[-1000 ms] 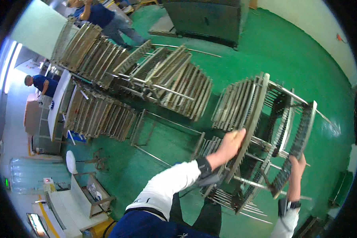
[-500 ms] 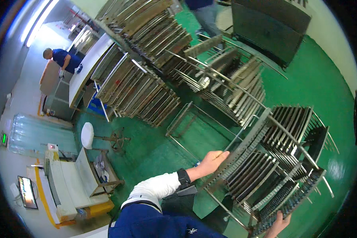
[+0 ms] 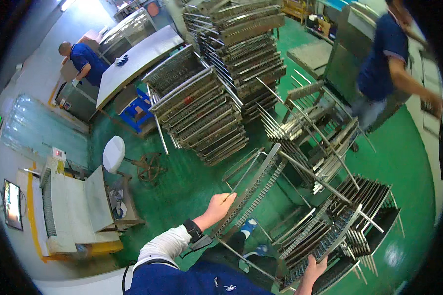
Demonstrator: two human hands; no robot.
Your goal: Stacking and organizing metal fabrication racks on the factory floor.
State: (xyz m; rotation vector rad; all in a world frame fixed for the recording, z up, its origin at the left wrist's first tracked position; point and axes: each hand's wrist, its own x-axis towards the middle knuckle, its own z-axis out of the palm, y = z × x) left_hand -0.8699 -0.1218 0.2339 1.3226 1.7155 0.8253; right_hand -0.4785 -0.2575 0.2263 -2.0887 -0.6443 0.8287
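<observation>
Both my hands are on one metal rack, a frame with slotted side rails joined by steel rods. My left hand [image 3: 219, 209] is closed on the left slotted rail [image 3: 253, 192], which tilts up and away from me. My right hand [image 3: 314, 270] holds the lower end of the right slotted rail [image 3: 325, 241]; the fingers are partly hidden behind it. A long steel rod [image 3: 312, 175] links the two rails at their far ends. Beneath and right of the held rack lie more dark slotted racks [image 3: 374, 194], stacked close together.
Tall piles of racks [image 3: 202, 115] stand ahead. Another rack pile [image 3: 325, 132] stands farther right. A co-worker [image 3: 381, 64] is at the far right; another person [image 3: 86, 61] bends beside a white table [image 3: 138, 61]. On the left are a round stool [image 3: 114, 154] and a white machine [image 3: 71, 206].
My view has turned, and the held rack now appears farther left, apart from the stacked racks. Both hands keep their grip. The co-worker at right has come more fully into view.
</observation>
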